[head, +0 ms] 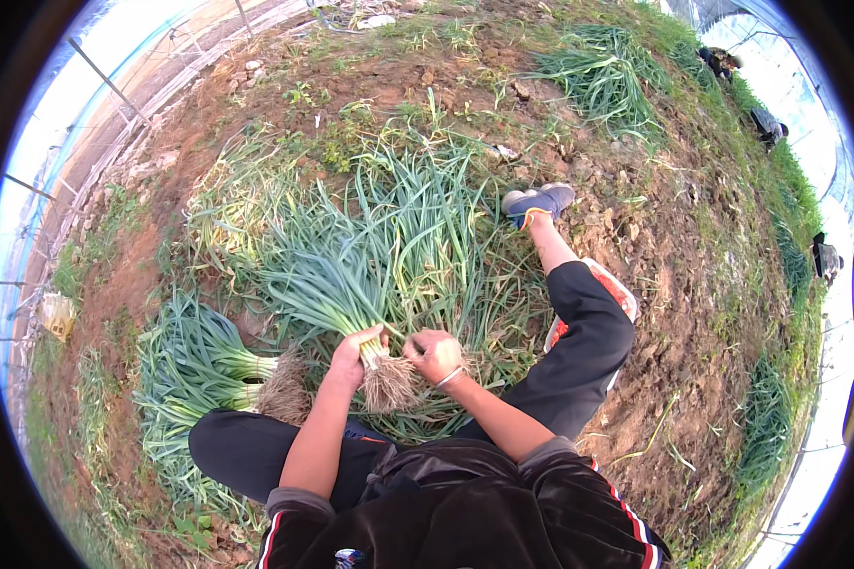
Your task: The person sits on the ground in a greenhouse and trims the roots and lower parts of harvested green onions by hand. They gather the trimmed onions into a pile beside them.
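Note:
My left hand (352,355) is closed around the pale stems of a bunch of green leafy allium plants (327,288), perhaps leeks or green onions. The bunch's brown roots (389,384) hang between my hands, and its leaves point away from me to the upper left. Just right of the roots is my right hand (434,354), its fingers curled near one stalk; whether they grip it cannot be told. Loose plants of the same kind (434,235) lie on the ground beyond my hands. By my left knee rest bundled plants (220,355) with their roots facing right.
A red and white object (613,288), partly hidden, lies under my right leg. Another plant heap (601,78) lies at the upper right, on bare soil. Several people (768,128) are far off along the right edge, near plastic sheeting. A yellowish bag (58,315) stands far left.

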A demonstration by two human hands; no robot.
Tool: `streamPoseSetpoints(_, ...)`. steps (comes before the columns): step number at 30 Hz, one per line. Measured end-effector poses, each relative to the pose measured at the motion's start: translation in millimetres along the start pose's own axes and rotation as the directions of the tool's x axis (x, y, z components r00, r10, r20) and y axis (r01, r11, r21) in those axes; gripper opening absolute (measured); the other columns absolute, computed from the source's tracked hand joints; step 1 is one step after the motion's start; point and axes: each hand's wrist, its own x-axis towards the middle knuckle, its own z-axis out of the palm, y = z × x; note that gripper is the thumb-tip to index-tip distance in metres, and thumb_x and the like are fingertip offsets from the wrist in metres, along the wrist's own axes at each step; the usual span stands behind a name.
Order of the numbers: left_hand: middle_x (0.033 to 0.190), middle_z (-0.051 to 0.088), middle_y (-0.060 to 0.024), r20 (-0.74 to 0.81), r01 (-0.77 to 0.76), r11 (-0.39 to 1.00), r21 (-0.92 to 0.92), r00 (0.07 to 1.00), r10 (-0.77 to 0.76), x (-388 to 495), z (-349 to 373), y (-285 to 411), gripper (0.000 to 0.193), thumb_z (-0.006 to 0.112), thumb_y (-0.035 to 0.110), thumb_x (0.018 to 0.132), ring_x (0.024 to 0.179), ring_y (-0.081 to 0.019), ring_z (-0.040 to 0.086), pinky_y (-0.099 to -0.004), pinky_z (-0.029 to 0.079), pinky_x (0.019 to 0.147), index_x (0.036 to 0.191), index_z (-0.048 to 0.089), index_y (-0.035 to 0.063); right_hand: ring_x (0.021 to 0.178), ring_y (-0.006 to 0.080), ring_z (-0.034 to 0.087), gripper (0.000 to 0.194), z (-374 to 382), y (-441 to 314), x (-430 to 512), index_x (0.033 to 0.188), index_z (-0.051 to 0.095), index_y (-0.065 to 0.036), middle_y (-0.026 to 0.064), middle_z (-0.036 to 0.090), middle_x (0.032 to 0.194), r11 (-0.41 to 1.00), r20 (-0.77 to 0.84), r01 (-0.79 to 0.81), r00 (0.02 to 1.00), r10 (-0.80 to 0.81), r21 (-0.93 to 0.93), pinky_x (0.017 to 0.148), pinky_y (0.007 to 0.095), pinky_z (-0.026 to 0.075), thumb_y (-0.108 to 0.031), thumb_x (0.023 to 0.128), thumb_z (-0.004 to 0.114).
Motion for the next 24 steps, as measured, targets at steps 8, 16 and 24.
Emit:
streamPoseSetpoints(8, 0.065, 0.059, -0.0097, -0.161, -0.208, 0.978, 0.024, 0.964, 0.209, -6.2, -18.8, 22.9, 0.014, 0.062, 0.006, 0.078, 0.054, -0.0205, 0.057, -0.0295, 0.049, 0.053, 0.084, 0.061, -0.0055, 0.056, 0.0323, 0.058, 0.019, -17.5, 59.1, -27.2, 0.065, 0.055, -0.007, 0.0133, 0.058, 0.062, 0.959, -0.041, -0.216, 0.976, 0.212, -0.185, 0.051, 0.0401, 0.046, -0.021, 0.076, 0.063)
streamPoseSetpoints(16, 0.066, 0.058, -0.0100, -0.099, -0.264, 0.964, -0.023, 0.960, 0.260, -4.8, -36.3, 30.6, 0.016, 0.060, 0.006, 0.081, 0.057, -0.0206, 0.057, -0.0318, 0.051, 0.057, 0.088, 0.059, -0.0076, 0.099, 0.0326, 0.056, 0.039, -48.0, 70.6, -14.7, 0.105, 0.058, 0.000, 0.0208, 0.057, 0.109, 0.819, 0.202, -0.336, 0.860, 0.468, -0.465, 0.084, 0.0429, 0.044, -0.034, 0.086, 0.054)
streamPoseSetpoints(24, 0.099, 0.062, -0.0160, -0.045, -0.233, 0.957, -0.171, 0.972, 0.229, 3.6, -26.2, 14.6, 0.031, 0.055, -0.002, 0.080, 0.071, -0.0208, 0.060, -0.0319, 0.052, 0.065, 0.110, 0.049, -0.0049, 0.054, 0.0097, 0.044, 0.030, 3.3, -8.1, -23.7, 0.086, 0.055, -0.001, 0.0000, 0.048, 0.067, 0.542, 0.599, -0.707, 0.693, 0.401, 0.455, 0.050, 0.0294, 0.040, -0.027, 0.097, 0.046)
